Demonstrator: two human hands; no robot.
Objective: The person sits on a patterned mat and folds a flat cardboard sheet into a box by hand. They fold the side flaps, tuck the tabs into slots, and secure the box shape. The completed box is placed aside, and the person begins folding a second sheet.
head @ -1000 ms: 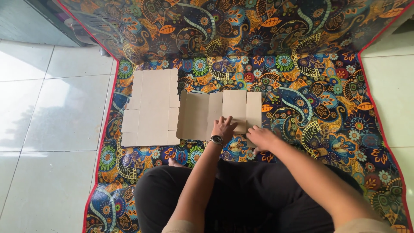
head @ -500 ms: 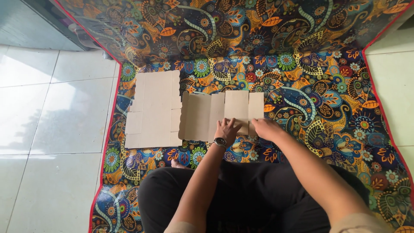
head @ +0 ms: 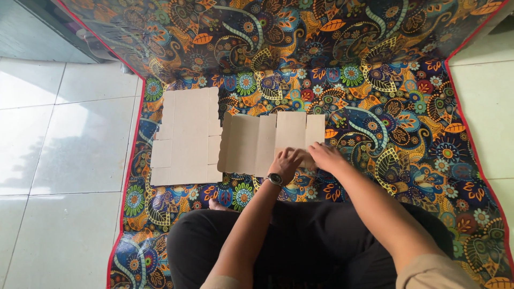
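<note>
A flat, creased brown cardboard sheet lies on the patterned mat in front of my knees. My left hand, with a wristwatch on its wrist, presses on the sheet's near right edge with fingers spread. Beside it, my right hand rests on the same corner of the sheet, fingers laid flat. A second unfolded cardboard blank lies flat just to the left, its edge meeting the first sheet.
The colourful paisley mat with a red border covers the floor and rises up at the back. White floor tiles lie on the left and at the far right. My dark-trousered legs fill the near foreground.
Both hands have stayed at the sheet's near right corner, shifting slightly. The view has drifted a little; the cardboard pieces lie as before.
</note>
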